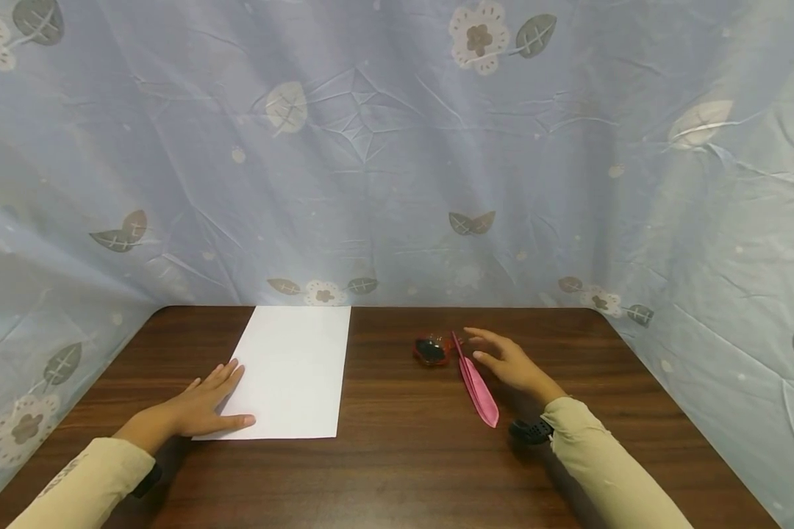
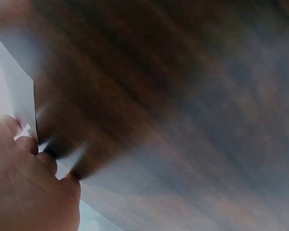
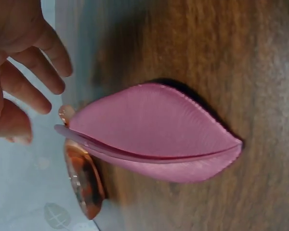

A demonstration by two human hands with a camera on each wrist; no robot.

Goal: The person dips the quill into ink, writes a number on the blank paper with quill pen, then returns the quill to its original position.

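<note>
With fingers spread, my left hand (image 1: 208,404) rests on the left edge of a white sheet of paper (image 1: 294,375). In the left wrist view, its fingertips are along the edge of the paper (image 2: 17,72). My right hand (image 1: 508,361) hovers just right of a pink leaf-shaped piece (image 1: 479,393) with a thin stem, its fingers relaxed and holding nothing. A raised midrib runs along the pink leaf (image 3: 149,122) in the right wrist view. Beside the stem lies a small shiny red-orange item (image 1: 431,351) with a dark middle; its kind is unclear.
Everything lies on a dark brown wooden table (image 1: 397,477). A pale blue cloth (image 1: 384,184) with flower and leaf prints hangs behind the table and along both sides. The paper reaches the table's back edge.
</note>
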